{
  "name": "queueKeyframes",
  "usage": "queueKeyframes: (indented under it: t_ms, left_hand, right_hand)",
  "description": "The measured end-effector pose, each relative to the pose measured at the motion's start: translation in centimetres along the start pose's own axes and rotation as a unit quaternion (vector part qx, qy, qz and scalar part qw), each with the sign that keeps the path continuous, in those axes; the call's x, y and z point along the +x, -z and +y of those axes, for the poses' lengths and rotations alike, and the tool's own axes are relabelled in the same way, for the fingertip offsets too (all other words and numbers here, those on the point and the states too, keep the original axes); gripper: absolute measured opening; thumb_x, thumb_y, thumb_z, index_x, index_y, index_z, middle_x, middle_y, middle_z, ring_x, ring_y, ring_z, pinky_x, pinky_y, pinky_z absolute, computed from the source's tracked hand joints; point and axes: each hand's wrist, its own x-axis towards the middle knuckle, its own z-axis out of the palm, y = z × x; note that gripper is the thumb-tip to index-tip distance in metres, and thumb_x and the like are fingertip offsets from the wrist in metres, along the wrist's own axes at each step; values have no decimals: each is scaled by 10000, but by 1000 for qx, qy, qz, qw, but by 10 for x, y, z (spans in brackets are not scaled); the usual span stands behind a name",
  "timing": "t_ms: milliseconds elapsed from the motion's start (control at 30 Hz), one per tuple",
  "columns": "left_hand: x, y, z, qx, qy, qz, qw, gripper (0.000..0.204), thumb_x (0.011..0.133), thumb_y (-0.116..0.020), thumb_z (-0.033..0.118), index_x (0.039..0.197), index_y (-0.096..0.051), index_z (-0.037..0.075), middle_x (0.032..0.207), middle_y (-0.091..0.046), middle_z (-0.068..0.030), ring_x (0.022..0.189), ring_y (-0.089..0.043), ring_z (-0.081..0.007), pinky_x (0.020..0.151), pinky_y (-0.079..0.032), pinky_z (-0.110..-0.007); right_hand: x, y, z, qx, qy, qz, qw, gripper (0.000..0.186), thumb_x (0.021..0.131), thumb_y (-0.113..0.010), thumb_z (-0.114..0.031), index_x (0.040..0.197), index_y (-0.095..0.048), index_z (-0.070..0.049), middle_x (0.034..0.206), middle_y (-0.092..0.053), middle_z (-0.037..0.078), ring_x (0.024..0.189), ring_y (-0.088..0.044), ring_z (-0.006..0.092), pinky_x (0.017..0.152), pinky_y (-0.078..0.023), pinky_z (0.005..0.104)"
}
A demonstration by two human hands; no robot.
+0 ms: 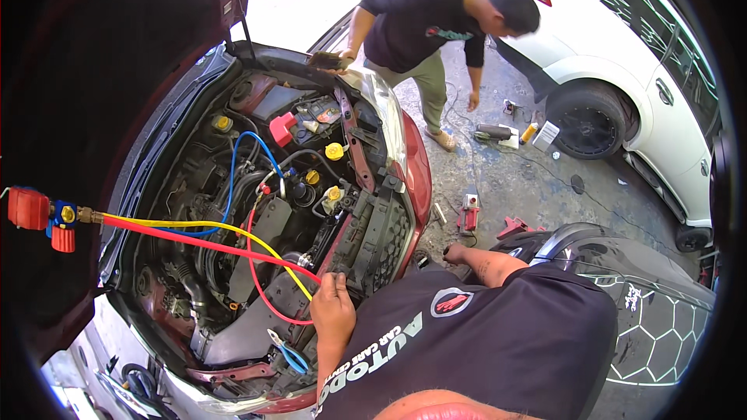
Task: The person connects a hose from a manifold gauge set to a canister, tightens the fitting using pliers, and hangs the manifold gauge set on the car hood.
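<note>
Here, your left fingers [340, 283] grip the red hose [226, 250]; tugging could strain the far-left manifold [64, 218] or dislodge the near pliers [291, 358]. Your right fingers [453, 253] cannot be judged.

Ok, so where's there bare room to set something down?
The smooth grey panel left of the pliers looks bare; the floor between the red tool and the black wheel looks mostly bare. It's crowded around the yellow caps, where the blue hose and red hose come in, and beside the grey power tool.
</note>
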Motion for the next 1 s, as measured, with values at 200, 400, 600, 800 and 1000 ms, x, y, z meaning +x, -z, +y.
queueKeyframes:
  t_ms: [200,400,600,800,1000]
  left_hand:
    - [-4,-7,-1,-44,70,-52,995,286,1110,-591,279,987,-597,21,811,-700,-240,756,-660,-499,644,-493,-529]
    - [-4,-2,10,-71,39,-32,996,286,1107,-596,248,981,-602,-9,759,-666,-244,727,-657,-480,649,-501,-509]
    - [-9,-8,5,-102,52,-26,993,344,1120,-546,230,907,-587,-37,729,-629,-252,692,-629,-492,636,-474,-520]
    - [-16,-12,-6,-117,66,-62,989,329,1106,-574,235,935,-631,-40,739,-655,-234,679,-654,-444,633,-488,-485]
    - [-20,-15,0,-151,61,-32,986,280,1063,-681,240,1010,-672,-35,752,-686,-180,650,-651,-300,636,-502,-409]
  right_hand:
    - [4,-7,6,-20,-35,-33,999,324,918,-732,-359,1046,-824,-76,898,-806,136,765,-777,272,728,-605,430]
    - [12,-7,9,-65,-30,-53,996,402,926,-719,-366,1214,-790,-94,1082,-815,136,920,-788,267,797,-607,425]
    - [6,2,-3,-40,-15,-51,998,458,926,-717,-349,1324,-761,-126,1085,-820,112,921,-785,253,819,-616,410]
    - [11,-3,3,-4,-12,-19,1000,385,915,-721,-303,1229,-791,-90,967,-816,95,794,-772,243,749,-615,403]
    - [5,-11,3,-9,-19,-33,999,348,921,-718,-300,1178,-803,-80,925,-808,92,747,-755,222,700,-607,382]
